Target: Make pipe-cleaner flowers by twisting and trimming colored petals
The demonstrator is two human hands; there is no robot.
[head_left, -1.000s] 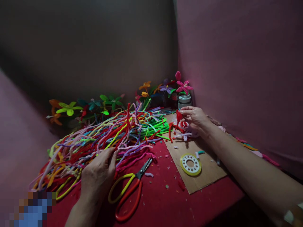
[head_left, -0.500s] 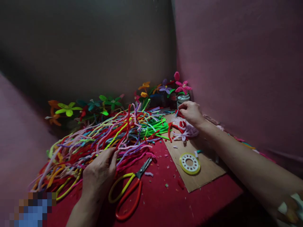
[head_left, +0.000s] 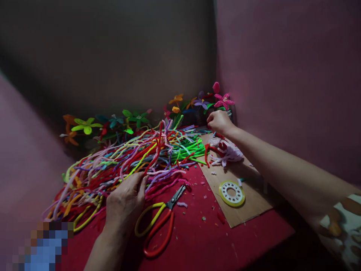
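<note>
My left hand is closed at the near edge of a heap of many-coloured pipe cleaners. A red pipe cleaner rises from its pinched fingertips. Beside that hand lie scissors with one yellow and one red handle, blades pointing away. My right hand is raised at the back of the table, fingers curled together; what they hold, if anything, cannot be made out. Just below it, pale lilac and red fuzzy pieces rest on a brown board.
A roll of clear yellowish tape lies on the board. Fuzzy flowers, among them a pink flower and a green flower, stand along the back. Small scraps dot the red tabletop. Walls close in behind and to the right.
My right hand has lifted away from the lilac and red pieces toward the back. The light-blue thing at its fingertips no longer shows. The left hand keeps its place; the view has shifted slightly.
</note>
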